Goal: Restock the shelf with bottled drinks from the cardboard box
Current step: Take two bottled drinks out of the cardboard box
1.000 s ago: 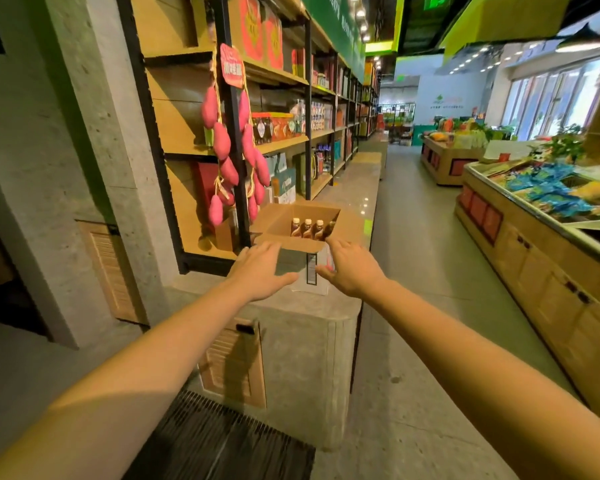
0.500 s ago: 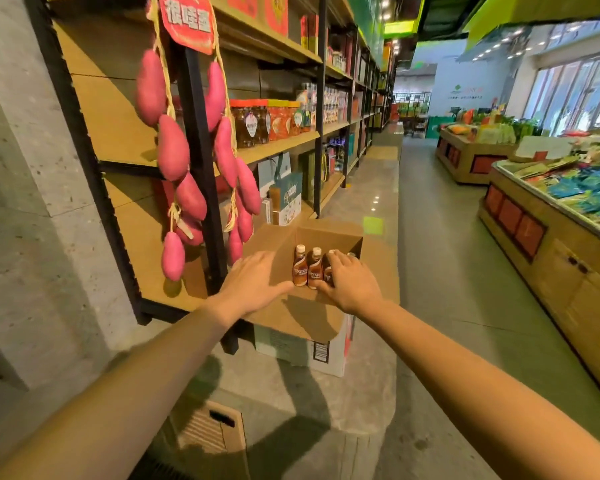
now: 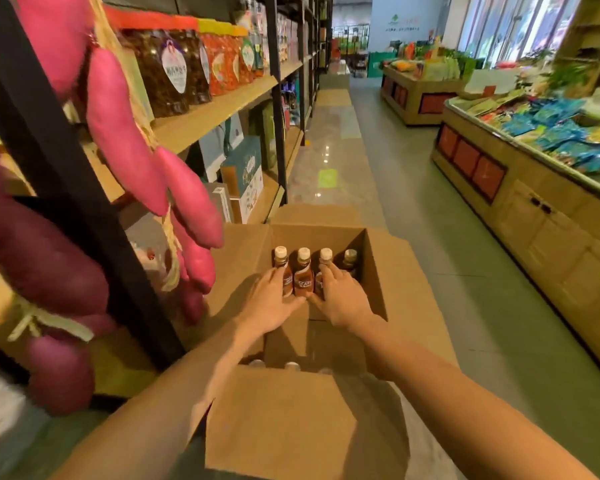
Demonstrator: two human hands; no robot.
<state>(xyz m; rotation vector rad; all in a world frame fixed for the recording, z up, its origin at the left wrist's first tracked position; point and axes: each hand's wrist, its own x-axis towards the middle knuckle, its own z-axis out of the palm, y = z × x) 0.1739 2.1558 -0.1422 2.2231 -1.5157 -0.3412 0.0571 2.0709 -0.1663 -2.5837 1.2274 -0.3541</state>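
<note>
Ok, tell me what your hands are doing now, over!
Left hand and right hand both closing round bottles in the cardboard box. None lifted. Box flaps open, nothing blocking.

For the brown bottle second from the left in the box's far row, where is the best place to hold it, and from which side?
Grip the second bottle by its shoulder and neck just under the white cap, coming from above. It stands upright, with neighbouring bottles close on both sides and the cardboard box wall behind, so the lower body is hemmed in. Only the top is free.
</note>
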